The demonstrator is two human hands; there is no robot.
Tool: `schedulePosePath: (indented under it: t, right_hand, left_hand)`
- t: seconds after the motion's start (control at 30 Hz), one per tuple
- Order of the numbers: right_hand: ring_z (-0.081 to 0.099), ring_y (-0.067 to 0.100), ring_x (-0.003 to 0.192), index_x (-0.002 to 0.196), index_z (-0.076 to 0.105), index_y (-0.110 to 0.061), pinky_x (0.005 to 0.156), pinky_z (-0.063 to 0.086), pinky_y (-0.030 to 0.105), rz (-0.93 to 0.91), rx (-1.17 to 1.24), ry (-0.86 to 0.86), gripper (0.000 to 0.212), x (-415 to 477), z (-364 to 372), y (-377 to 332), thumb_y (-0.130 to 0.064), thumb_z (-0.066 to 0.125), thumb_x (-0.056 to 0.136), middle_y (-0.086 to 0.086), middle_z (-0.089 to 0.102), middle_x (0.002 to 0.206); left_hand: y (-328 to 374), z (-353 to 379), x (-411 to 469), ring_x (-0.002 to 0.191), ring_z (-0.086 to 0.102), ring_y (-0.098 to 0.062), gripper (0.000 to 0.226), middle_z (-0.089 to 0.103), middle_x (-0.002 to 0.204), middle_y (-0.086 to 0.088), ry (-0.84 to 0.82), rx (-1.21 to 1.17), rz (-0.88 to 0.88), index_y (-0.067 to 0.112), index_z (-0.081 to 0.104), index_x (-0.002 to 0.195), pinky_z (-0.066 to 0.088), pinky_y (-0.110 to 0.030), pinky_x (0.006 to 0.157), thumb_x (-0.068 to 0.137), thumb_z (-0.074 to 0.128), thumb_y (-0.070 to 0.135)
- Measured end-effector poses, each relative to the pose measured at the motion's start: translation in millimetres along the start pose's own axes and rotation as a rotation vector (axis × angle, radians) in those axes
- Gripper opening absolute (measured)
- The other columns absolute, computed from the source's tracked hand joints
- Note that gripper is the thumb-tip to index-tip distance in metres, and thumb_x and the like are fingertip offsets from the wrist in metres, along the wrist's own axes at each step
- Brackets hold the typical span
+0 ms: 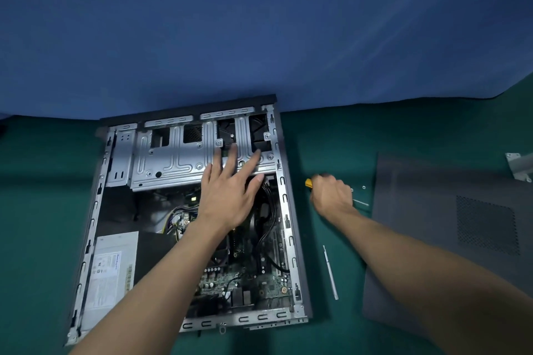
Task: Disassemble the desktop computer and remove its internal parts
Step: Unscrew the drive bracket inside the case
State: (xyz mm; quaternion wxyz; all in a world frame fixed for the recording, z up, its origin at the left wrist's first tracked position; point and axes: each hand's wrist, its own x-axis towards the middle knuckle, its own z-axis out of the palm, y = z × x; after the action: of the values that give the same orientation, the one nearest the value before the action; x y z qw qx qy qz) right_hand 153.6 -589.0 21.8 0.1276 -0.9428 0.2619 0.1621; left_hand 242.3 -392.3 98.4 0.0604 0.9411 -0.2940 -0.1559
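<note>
The open desktop case [95, 204] lies flat on a green mat, its inside facing up. A silver drive cage [173, 158] spans its far end. The power supply [109, 271] sits at the near left, and the motherboard [253, 277] with black cables fills the right side. My left hand [230, 190] rests spread on the near right edge of the drive cage, fingers apart, holding nothing. My right hand [331, 196] hovers just right of the case, closed around a yellow-handled screwdriver [308, 183] whose metal shaft [360, 202] pokes out to the right.
The removed dark grey side panel [450, 239] lies on the mat at the right, with a silver bracket [519, 167] at its far corner. A thin metal strip [330, 272] lies between case and panel. Small screws [363, 187] sit near my right hand. A blue wall rises behind.
</note>
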Motion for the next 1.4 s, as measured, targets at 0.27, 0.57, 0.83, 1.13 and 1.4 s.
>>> schedulePosePath:
  t: [0.27, 0.57, 0.83, 1.13, 1.4]
  right_hand:
    - [0.057, 0.036, 0.093, 0.096, 0.055, -0.010, 0.068, 0.035, 0.028, 0.097, 0.565, 0.015, 0.021, -2.3, -86.3, -8.3, -0.029, 0.048, 0.095, 0.019, 0.063, 0.103]
    - [0.063, 0.016, 0.072, 0.074, 0.056, -0.015, 0.069, 0.051, 0.033, -0.267, 0.584, 0.339, 0.025, -34.6, -198.7, -74.4, -0.035, 0.065, 0.087, 0.001, 0.067, 0.071]
    - [0.062, -0.008, 0.073, 0.098, 0.048, -0.018, 0.063, 0.049, 0.010, -0.461, 0.705, 0.449, 0.009, -25.2, -186.1, -144.6, -0.014, 0.054, 0.095, -0.001, 0.063, 0.078]
    - [0.066, 0.025, 0.081, 0.103, 0.043, -0.015, 0.068, 0.055, 0.045, -0.491, 0.438, 0.307, 0.008, -7.8, -170.3, -169.3, -0.016, 0.049, 0.098, 0.008, 0.060, 0.084]
    - [0.060, 0.014, 0.082, 0.106, 0.043, -0.013, 0.066, 0.048, 0.031, -0.484, 0.436, 0.296, 0.009, -1.2, -162.7, -172.9, -0.012, 0.047, 0.099, 0.010, 0.063, 0.093]
  left_hand:
    - [-26.0, -5.1, -8.3, 0.147, -0.012, -0.015, 0.051, -0.006, 0.161, 0.003, 0.048, -0.014, 0.036, 0.048, 0.001, 0.149, -0.001, -0.037, 0.118, 0.099, 0.011, 0.055]
    - [-74.3, -22.0, -22.1, 0.147, -0.013, -0.034, 0.049, -0.009, 0.161, 0.004, -0.026, 0.053, -0.107, 0.060, -0.007, 0.143, -0.008, -0.055, 0.115, 0.094, 0.001, 0.062]
    - [-84.6, -41.8, -16.1, 0.145, -0.012, -0.039, 0.050, -0.011, 0.161, 0.005, -0.166, 0.033, -0.108, 0.061, -0.004, 0.143, 0.001, -0.061, 0.116, 0.096, 0.011, 0.064]
    - [-82.2, -59.3, -2.3, 0.144, -0.005, -0.047, 0.053, -0.005, 0.162, 0.002, -0.264, 0.017, -0.083, 0.057, 0.013, 0.146, 0.016, -0.070, 0.110, 0.097, 0.032, 0.060]
    - [-78.6, -67.0, 0.1, 0.144, -0.004, -0.047, 0.051, 0.001, 0.163, 0.000, -0.287, -0.034, -0.105, 0.055, 0.023, 0.144, 0.012, -0.074, 0.106, 0.097, 0.040, 0.055]
